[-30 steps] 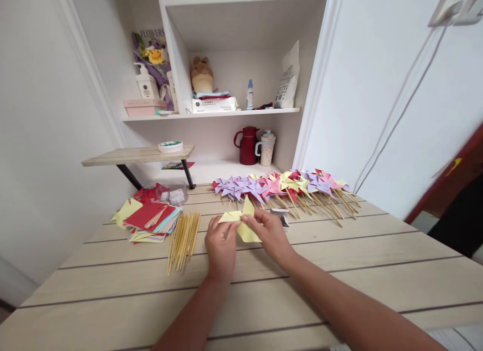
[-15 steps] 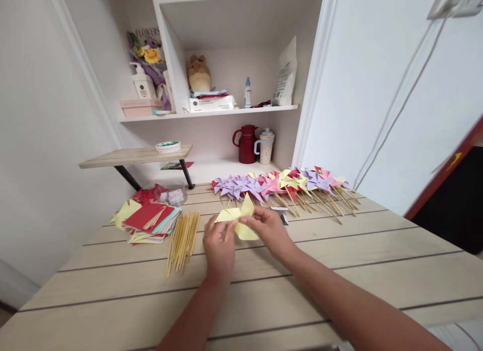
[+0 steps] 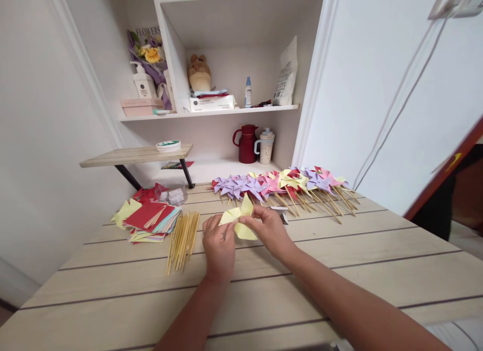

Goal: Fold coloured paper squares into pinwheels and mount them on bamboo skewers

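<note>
A yellow paper pinwheel (image 3: 246,231) is held above the table, its blades partly folded toward the middle. My left hand (image 3: 219,242) pinches its left side between thumb and fingers. From the right, my right hand (image 3: 268,231) grips it with the thumb pressed near the centre. Fingers cover part of the centre, so any fastener there is hidden. Left of my hands lies a bundle of thin wooden sticks (image 3: 183,242). Beyond it is a stack of coloured paper squares (image 3: 147,217), red on top. Finished pinwheels on sticks (image 3: 241,187) lie in a row behind my hands.
A small raised wooden shelf (image 3: 136,155) on black legs stands at the back left, with a clear plastic box (image 3: 175,196) near it. A red jug (image 3: 247,144) and a speckled cup (image 3: 266,147) stand at the back. Cables hang down the right wall.
The pinwheel's left blade has been drawn in slightly toward the centre. Both hands stay nearly in place. At the far right edge, a dark shape beyond the doorway has shifted.
</note>
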The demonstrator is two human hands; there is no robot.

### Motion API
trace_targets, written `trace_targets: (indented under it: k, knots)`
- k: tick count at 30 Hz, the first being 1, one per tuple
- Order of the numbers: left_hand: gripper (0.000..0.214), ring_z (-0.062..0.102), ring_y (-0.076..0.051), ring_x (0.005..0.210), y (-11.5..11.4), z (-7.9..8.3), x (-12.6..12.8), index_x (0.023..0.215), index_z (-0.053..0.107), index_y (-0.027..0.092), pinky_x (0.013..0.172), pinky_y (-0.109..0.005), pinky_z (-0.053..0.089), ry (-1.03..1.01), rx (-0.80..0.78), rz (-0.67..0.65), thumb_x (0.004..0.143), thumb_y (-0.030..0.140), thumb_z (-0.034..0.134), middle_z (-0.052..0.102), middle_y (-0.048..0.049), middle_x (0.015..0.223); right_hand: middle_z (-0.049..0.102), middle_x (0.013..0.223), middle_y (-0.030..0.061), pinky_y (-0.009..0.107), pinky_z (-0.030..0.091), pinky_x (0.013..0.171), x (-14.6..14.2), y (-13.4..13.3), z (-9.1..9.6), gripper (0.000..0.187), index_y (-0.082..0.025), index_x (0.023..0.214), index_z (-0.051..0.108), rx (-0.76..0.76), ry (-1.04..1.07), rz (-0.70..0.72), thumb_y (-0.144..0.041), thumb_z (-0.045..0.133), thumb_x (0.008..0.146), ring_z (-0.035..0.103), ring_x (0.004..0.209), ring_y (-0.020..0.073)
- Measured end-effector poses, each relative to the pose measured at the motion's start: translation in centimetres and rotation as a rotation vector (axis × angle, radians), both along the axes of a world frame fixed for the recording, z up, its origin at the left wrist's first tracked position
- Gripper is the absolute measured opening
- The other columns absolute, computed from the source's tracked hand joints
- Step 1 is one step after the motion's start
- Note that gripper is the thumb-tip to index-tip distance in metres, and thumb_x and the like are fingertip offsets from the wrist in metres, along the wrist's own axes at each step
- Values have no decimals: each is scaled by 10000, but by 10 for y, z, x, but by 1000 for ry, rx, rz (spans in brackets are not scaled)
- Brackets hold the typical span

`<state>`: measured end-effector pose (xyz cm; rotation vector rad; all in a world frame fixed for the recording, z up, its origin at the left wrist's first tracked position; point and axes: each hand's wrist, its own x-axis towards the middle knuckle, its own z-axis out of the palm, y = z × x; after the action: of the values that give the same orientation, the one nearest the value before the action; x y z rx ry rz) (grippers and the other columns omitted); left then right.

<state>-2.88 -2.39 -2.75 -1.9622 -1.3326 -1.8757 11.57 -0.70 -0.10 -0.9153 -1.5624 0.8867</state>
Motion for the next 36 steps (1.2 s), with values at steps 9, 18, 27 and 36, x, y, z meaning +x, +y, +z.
trace_targets:
  k: [9,18,27,36]
  knots:
    - [159,600,-192,724,-2,4,1,763,672,199,757,-345,469,33,62,184,883,302,654,673,-23,716,636,723,-6,270,430,687,-3,-5,3,170,-194,701,632,90,47,-56,-323,685,798,552,716,161]
    - [76,629,-207,804,1,1,-1,810,684,200,744,-321,477,-15,47,95,861,257,681,702,-35,793,632,722,1,272,417,675,-3,-5,4,153,-194,727,652,99,10,-66,-323,672,806,549,710,167]
    - [75,594,-191,728,2,5,-6,831,638,192,757,-336,456,172,87,88,901,208,618,658,-16,737,498,624,-27,263,359,609,-3,-2,-1,240,-199,617,524,153,-66,-115,-302,644,797,454,627,141]
    - [63,614,-191,760,6,-1,-1,896,655,211,731,-329,456,84,57,81,912,254,612,677,-16,795,608,721,-5,268,416,635,-3,3,-2,164,-192,743,649,-45,185,86,-347,681,783,524,674,151]
